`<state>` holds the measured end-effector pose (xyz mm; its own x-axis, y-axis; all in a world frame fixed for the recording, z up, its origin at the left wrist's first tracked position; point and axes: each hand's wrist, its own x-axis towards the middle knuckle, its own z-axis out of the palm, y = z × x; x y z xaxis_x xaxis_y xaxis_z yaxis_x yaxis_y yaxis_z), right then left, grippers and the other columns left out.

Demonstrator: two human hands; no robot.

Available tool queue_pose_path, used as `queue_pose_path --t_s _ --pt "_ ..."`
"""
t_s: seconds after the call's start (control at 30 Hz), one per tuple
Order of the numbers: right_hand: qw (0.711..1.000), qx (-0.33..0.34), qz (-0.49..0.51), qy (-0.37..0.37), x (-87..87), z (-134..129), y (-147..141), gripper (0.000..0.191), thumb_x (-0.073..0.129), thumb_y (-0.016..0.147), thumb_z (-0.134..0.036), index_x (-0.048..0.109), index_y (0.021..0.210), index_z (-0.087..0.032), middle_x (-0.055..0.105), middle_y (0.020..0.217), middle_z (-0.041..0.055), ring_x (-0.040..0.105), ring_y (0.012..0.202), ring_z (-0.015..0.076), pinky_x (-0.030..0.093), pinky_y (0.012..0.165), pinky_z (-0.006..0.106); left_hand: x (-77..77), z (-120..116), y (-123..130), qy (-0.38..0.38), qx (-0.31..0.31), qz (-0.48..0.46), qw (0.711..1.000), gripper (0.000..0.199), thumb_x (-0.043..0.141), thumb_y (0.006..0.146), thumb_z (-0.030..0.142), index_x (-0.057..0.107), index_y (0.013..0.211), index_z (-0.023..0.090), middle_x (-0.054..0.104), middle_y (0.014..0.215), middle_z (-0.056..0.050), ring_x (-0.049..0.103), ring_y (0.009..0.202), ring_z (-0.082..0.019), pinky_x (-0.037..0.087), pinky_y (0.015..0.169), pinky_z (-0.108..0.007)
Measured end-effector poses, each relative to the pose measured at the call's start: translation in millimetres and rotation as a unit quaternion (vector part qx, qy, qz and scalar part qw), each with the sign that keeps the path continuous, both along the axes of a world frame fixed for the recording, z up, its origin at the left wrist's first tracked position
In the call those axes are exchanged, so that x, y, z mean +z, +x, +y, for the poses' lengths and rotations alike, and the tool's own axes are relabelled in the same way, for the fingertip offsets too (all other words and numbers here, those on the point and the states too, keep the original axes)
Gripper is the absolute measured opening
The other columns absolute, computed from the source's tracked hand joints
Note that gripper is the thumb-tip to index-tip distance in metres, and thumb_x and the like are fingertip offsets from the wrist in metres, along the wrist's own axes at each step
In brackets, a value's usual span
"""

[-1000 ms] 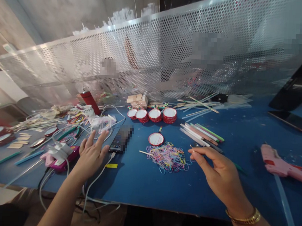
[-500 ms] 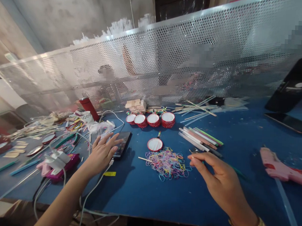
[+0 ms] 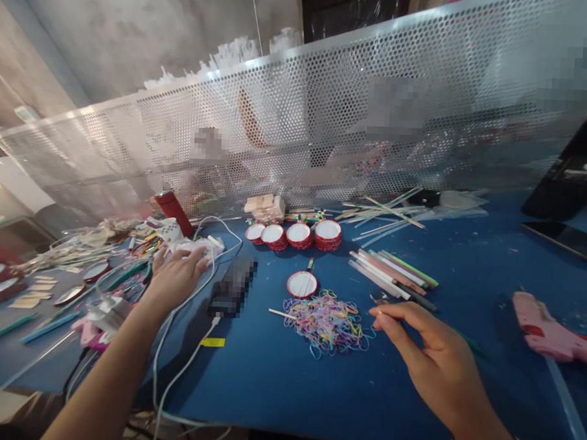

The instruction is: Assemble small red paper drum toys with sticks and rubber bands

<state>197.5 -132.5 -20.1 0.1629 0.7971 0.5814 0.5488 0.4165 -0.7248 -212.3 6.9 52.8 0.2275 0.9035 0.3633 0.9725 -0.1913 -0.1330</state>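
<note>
My left hand [image 3: 177, 276] hovers at the left beside a clear plastic bag [image 3: 205, 243], fingers spread and holding nothing. Under its wrist run white cables, and a phone [image 3: 233, 285] on a charging cord lies to its right. My right hand [image 3: 428, 355] has thumb and forefinger pinched together; whatever may be between the tips is too small to make out. Just left of those fingertips is a heap of coloured rubber bands [image 3: 328, 325]. Behind the heap sits a small red-rimmed disc [image 3: 302, 284] with a white face, and a thin pale stick [image 3: 282, 313] pokes from the heap.
Stacked red-rimmed discs [image 3: 328, 233] stand farther back, near a perforated metal screen [image 3: 278, 128]. Pens [image 3: 393, 273] lie behind my right hand. A pink glue gun [image 3: 546, 325] rests at the right. Sticks, a red bottle [image 3: 174, 213] and plugs [image 3: 109, 312] crowd the left.
My left hand has moved left and away from the phone, which is now uncovered. My right hand stays pinched in nearly the same place.
</note>
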Motion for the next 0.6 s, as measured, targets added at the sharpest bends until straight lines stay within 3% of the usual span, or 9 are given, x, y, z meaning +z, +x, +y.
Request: queue_pose_path --t_s 0.1,0.27,0.47,0.6 --pt "1.0 0.001 -0.005 0.006 1.3 0 -1 0.019 0.056 0.093 -0.038 0.069 0.09 -0.025 0.072 0.087 0.0024 0.068 0.077 0.0191 0.055 0.072 0.031 4.2 -13 -9 0.001 0.006 -0.006 1.0 0.053 0.025 0.098 0.046 0.056 0.134 0.022 0.075 0.106 -0.009 0.054 0.123 -0.029 0.023 0.112 -0.051" --pt "1.0 0.004 -0.013 0.016 0.0 0 0 0.015 0.057 0.093 -0.035 0.069 0.093 -0.026 0.072 0.089 0.0017 0.068 0.079 0.0189 0.054 0.074 0.032 -2.5 -25 -6 -0.002 0.009 -0.025 1.0 0.05 0.023 0.099 0.045 0.061 0.128 0.03 0.07 0.12 -0.005 0.053 0.125 -0.027 0.015 0.115 -0.052" --pt "0.998 -0.011 -0.024 0.051 -3.9 1 4 0.012 0.06 0.091 -0.032 0.069 0.095 -0.026 0.069 0.094 0.0033 0.066 0.089 0.0212 0.052 0.081 0.037 -7.4 -28 -1 -0.018 0.001 -0.052 0.999 0.054 0.021 0.099 0.047 0.07 0.113 0.031 0.055 0.141 -0.001 0.048 0.13 -0.025 0.023 0.114 -0.047" --pt "0.997 -0.009 -0.03 0.067 -3.3 2 2 0.01 0.063 0.088 -0.03 0.07 0.094 -0.027 0.068 0.09 0.0035 0.065 0.085 0.0213 0.053 0.076 0.037 -8.2 -25 2 -0.037 -0.012 -0.06 0.997 0.057 0.018 0.1 0.047 0.07 0.113 0.031 0.051 0.145 -0.001 0.046 0.132 -0.025 0.026 0.113 -0.048"
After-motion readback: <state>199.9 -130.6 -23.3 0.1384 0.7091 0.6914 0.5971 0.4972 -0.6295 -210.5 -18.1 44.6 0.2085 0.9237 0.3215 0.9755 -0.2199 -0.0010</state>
